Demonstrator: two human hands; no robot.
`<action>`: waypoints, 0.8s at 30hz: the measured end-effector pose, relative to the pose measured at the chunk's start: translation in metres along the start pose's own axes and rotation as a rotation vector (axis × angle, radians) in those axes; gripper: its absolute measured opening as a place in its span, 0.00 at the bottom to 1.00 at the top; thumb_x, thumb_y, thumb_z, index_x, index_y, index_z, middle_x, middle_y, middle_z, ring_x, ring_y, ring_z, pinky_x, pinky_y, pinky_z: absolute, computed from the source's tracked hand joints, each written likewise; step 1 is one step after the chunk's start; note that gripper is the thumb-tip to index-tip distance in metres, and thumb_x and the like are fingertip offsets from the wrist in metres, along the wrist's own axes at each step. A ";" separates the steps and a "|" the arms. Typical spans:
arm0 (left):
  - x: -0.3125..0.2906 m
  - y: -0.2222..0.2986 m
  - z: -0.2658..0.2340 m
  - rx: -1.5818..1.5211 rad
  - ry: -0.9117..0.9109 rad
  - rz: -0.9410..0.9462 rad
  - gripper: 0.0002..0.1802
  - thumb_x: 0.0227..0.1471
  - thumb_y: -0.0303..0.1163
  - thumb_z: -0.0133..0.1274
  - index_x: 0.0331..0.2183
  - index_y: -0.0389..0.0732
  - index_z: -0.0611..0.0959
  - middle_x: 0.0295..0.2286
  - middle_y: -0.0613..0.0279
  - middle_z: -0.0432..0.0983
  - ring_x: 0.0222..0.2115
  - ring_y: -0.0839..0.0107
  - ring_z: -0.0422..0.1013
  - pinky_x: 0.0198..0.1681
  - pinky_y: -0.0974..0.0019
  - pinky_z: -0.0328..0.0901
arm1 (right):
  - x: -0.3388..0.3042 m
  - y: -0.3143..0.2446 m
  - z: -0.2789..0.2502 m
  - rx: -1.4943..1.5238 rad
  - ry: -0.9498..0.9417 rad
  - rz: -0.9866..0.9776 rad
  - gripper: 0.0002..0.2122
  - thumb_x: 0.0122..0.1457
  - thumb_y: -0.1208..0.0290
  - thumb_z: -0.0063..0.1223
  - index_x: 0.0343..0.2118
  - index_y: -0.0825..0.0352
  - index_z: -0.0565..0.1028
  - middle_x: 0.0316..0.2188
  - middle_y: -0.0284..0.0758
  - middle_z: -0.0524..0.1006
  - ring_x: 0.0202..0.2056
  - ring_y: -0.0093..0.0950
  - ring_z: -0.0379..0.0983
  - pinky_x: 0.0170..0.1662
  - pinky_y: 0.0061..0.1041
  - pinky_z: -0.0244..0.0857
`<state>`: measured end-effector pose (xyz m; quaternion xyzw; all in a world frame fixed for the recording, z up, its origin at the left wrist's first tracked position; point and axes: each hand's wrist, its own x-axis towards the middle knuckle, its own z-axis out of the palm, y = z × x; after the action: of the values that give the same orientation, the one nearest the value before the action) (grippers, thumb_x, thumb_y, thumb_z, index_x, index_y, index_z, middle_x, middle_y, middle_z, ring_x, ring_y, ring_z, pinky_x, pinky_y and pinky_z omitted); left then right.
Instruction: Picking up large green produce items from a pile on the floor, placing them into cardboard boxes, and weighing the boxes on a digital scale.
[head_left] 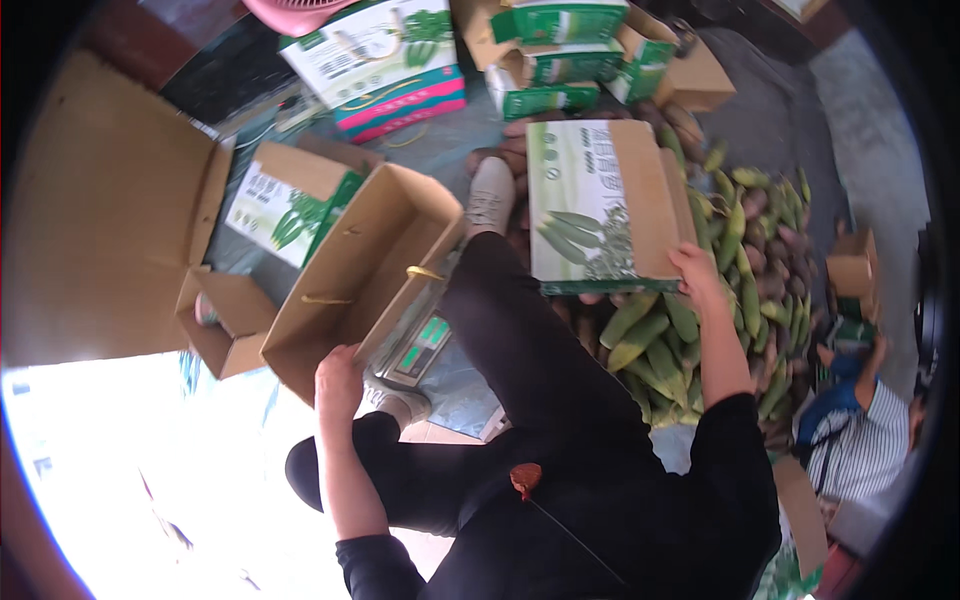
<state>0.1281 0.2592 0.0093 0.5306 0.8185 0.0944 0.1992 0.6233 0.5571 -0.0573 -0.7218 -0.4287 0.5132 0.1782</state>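
Note:
My left hand [340, 385] is closed on the near rim of an open, deep brown cardboard box [390, 225] with yellow cord handles. That box stands tilted over a scale [418, 350] with a green-lit display, and its inside looks bare. To the right, my right hand [697, 270] pinches the lower right corner of a white and green printed carton [570, 200] with a brown flap. This carton is above a heap of long green produce [650, 345] and brownish, root-like produce [775, 265]. My fingertips under the carton are partly hidden.
Printed gift boxes [385, 60] and green cartons [570, 65] stand at the back. Another printed box [290, 205] and a small open box [230, 320] lie left, beside a large cardboard sheet [110, 210]. A person in a striped top [865, 440] is at far right.

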 end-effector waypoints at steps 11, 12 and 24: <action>-0.006 -0.004 0.002 -0.110 0.038 -0.107 0.18 0.41 0.22 0.48 0.38 0.43 0.82 0.29 0.47 0.73 0.35 0.50 0.70 0.41 0.55 0.65 | -0.102 -0.119 -0.031 -0.425 0.477 -1.016 0.08 0.58 0.72 0.49 0.38 0.68 0.73 0.31 0.37 0.75 0.33 0.27 0.71 0.39 0.24 0.63; -0.007 -0.007 0.004 -0.097 0.040 -0.094 0.18 0.41 0.21 0.48 0.38 0.43 0.82 0.29 0.47 0.73 0.35 0.50 0.71 0.41 0.55 0.65 | -0.114 -0.130 -0.030 -0.277 0.441 -1.095 0.08 0.60 0.73 0.47 0.38 0.71 0.73 0.31 0.31 0.75 0.33 0.22 0.69 0.39 0.23 0.64; -0.006 -0.010 0.010 -0.042 0.025 -0.080 0.21 0.38 0.18 0.47 0.37 0.44 0.82 0.32 0.51 0.75 0.36 0.53 0.72 0.41 0.58 0.67 | -0.193 -0.323 0.113 0.394 0.068 -1.437 0.13 0.60 0.71 0.49 0.45 0.72 0.72 0.33 0.30 0.76 0.29 0.14 0.69 0.29 0.13 0.59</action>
<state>0.1264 0.2494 -0.0024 0.4918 0.8393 0.1103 0.2037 0.3610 0.5653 0.2353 -0.2337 -0.6892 0.3150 0.6092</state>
